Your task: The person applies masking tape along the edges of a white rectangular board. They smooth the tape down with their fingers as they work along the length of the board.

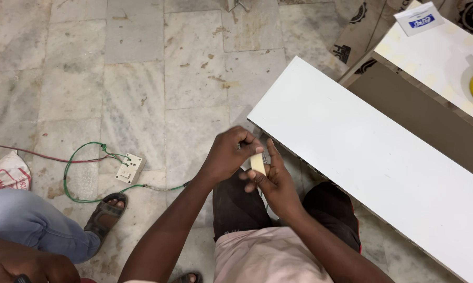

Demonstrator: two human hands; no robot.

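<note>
While both hands meet at the knees, the left hand (227,157) and right hand (273,181) pinch a small cream strip (258,163).
A steady two-handed grip suits it; a white board (372,157) lies just beside, a switch box (129,169) farther left on the floor.

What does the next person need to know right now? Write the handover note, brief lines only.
Left hand: closed, fingertips pinching the top end of a small cream strip, possibly edge tape.
Right hand: holds the same strip from below, thumb up beside it.
Both hands are close to the near end of a long white board lying across the marble floor.
Done: nothing visibly fixed to the board's top face.
Left: the strip is not yet on the board.
Nearby: a switch box with green wire on the floor, another person's sandalled foot beside it.
</note>
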